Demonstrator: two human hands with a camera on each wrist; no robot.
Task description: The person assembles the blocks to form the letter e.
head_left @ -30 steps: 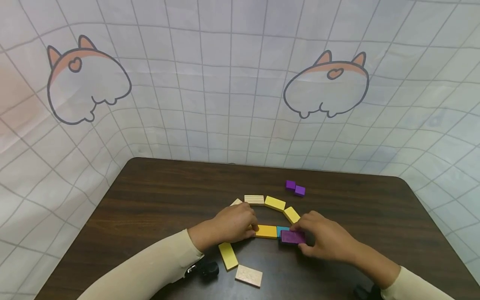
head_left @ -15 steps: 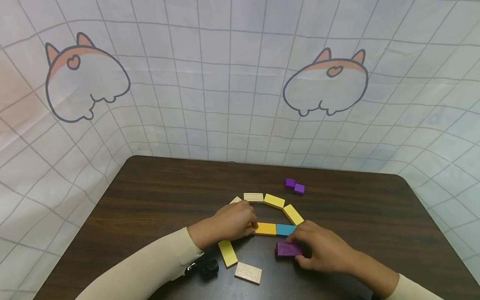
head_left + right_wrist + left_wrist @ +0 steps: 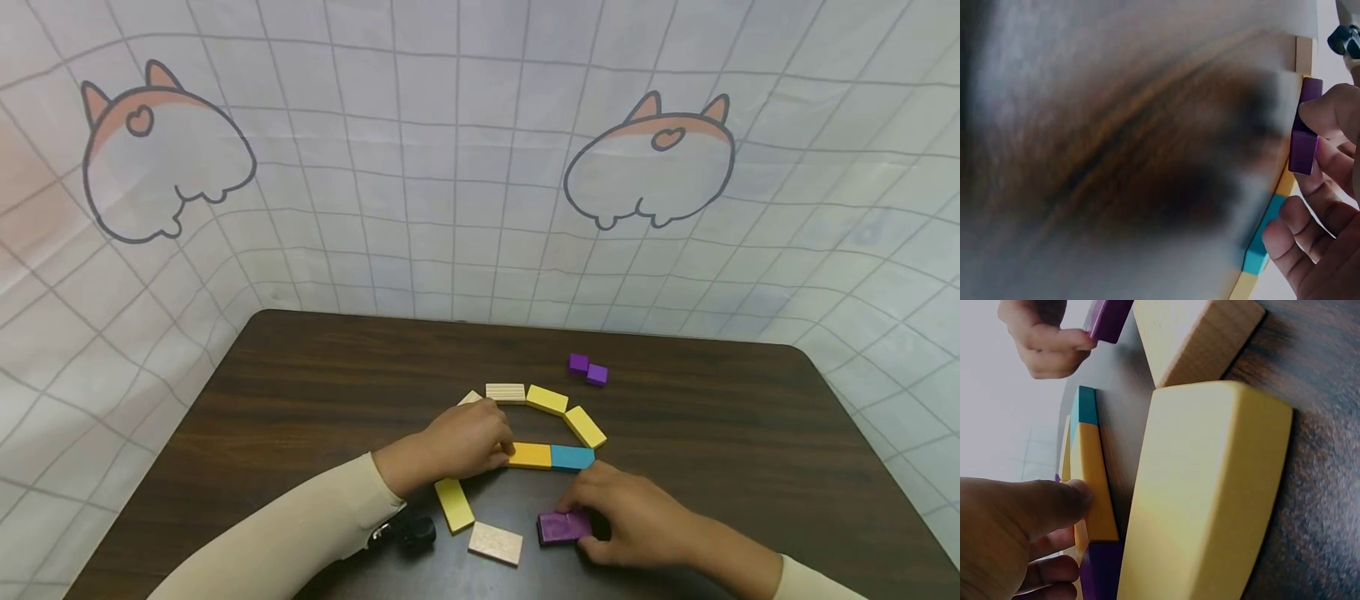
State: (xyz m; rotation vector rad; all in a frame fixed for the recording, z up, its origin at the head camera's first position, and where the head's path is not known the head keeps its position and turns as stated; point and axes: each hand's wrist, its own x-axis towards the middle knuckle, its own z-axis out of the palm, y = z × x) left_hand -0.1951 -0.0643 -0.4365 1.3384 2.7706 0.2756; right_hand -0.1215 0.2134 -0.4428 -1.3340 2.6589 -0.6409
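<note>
In the head view my left hand [image 3: 467, 440] rests at the left end of a row of blocks. Its thumb and fingers pinch the orange block [image 3: 530, 456], as the left wrist view shows. A blue block [image 3: 572, 458] adjoins the orange one's right end, and part of a purple block [image 3: 1100, 570] shows at its other end. My right hand [image 3: 637, 517] grips a separate purple block [image 3: 564, 528] between thumb and fingers, nearer to me than the row and right of a plain wooden block [image 3: 496, 543]. A yellow block [image 3: 454, 505] touches that wooden block's corner.
Behind the row, two yellow blocks [image 3: 547, 400] and a pale wooden block [image 3: 506, 393] form a curve, partly hidden by my left hand. Two small purple blocks [image 3: 587, 369] lie farther back on the dark table [image 3: 337, 367]. A gridded cloth [image 3: 420, 167] surrounds the table's sides.
My right hand has moved the purple block toward me and slightly left, away from the row, uncovering the blue block. The left hand stays at the orange block.
</note>
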